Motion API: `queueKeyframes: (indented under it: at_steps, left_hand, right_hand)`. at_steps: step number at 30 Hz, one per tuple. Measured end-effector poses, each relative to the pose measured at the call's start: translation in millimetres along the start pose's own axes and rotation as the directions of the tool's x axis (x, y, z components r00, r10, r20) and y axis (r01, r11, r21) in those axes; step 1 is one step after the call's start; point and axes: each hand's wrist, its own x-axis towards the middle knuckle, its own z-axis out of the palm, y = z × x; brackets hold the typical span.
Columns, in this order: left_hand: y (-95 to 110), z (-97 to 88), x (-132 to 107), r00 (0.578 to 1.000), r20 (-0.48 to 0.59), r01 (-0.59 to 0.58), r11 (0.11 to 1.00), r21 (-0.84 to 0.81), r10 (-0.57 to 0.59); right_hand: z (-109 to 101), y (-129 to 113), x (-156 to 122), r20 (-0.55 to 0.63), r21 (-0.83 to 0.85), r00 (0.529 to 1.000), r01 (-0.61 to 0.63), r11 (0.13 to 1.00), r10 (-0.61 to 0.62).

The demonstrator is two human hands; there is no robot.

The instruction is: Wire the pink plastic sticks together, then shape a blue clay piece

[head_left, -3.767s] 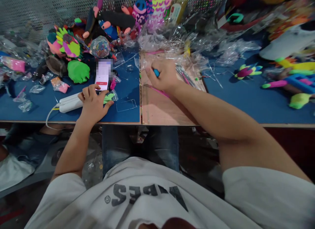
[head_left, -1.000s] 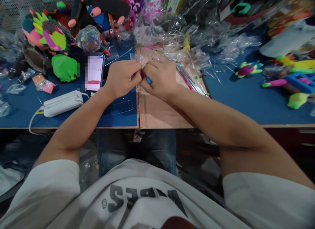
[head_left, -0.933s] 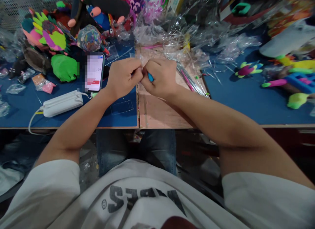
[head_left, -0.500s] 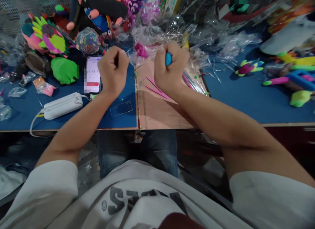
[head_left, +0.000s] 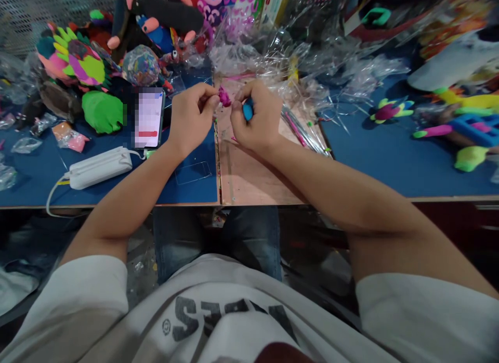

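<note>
My left hand is closed in a pinch, thumb against the forefinger. At its fingertips is a small crumpled magenta lump that looks like modelling clay. My right hand is curled around a blue lump of clay, which shows between the thumb and the bent fingers. The right thumb and forefinger point toward the magenta lump; whether they touch it I cannot tell. Both hands are over the far part of a light wooden board. Pink and clear thin sticks lie just right of my right hand.
A phone and a white power strip with a cable lie on the left. Colourful clay figures and a green lump crowd the back left. Crumpled clear plastic covers the back. A turtle-like figure sits right.
Both fists have turned inward and come closer together, the right one moving left. The left fingers have closed on the magenta lump, which is nearer me. The blue lump stays in my right hand.
</note>
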Motion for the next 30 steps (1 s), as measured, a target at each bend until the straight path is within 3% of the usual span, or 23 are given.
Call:
queueKeyframes:
  at_steps: [4, 8, 10, 15, 20, 22, 25, 27, 30]
  left_hand:
    - [8.8, -6.7, 2.1, 0.999, 0.019, -0.041, 0.984, 0.174, 0.038]
    - [17.4, -11.0, -0.2, 0.993, 0.048, -0.115, 0.963, 0.242, 0.106]
    - [16.1, -9.8, -1.1, 0.995, 0.027, -0.095, 0.975, 0.199, 0.092]
    - [4.8, -2.1, 0.2, 0.970, -0.215, 0.109, 0.994, -0.018, -0.110]
    - [-2.8, 7.5, 1.6, 0.956, -0.239, 0.149, 0.984, -0.098, -0.169]
    - [-5.2, 10.7, 2.6, 0.966, -0.208, 0.124, 0.982, -0.142, -0.152]
    - [-9.7, 15.4, 5.5, 0.987, -0.044, 0.134, 0.954, -0.270, -0.152]
    - [-12.7, 18.2, 7.3, 0.988, 0.079, 0.152, 0.922, -0.357, -0.132]
    - [-15.9, 19.9, 7.7, 0.984, 0.157, 0.139, 0.907, -0.397, -0.082]
  right_hand:
    - [-0.3, 0.8, 5.0, -0.052, -0.008, 0.998, 0.032, 0.999, -0.033]
    - [-0.2, 9.6, 10.2, 0.081, -0.049, 0.995, 0.065, 0.997, -0.061]
    - [-0.2, 14.6, 12.6, 0.090, -0.063, 0.995, 0.053, 0.997, -0.047]
    - [-0.9, 19.3, 17.1, -0.055, -0.017, 0.997, -0.059, 0.998, 0.058]
    - [1.8, 16.5, 14.1, -0.134, 0.005, 0.987, -0.093, 0.996, 0.093]
    - [4.7, 18.7, 12.2, -0.137, 0.047, 0.989, -0.054, 0.997, 0.060]
    - [10.1, 25.5, 10.7, -0.131, 0.192, 0.991, 0.020, 0.981, 0.006]
    - [13.1, 30.1, 10.9, -0.103, 0.255, 0.995, 0.014, 0.967, 0.012]
    - [14.7, 34.5, 12.0, -0.040, 0.248, 0.999, -0.014, 0.969, 0.025]
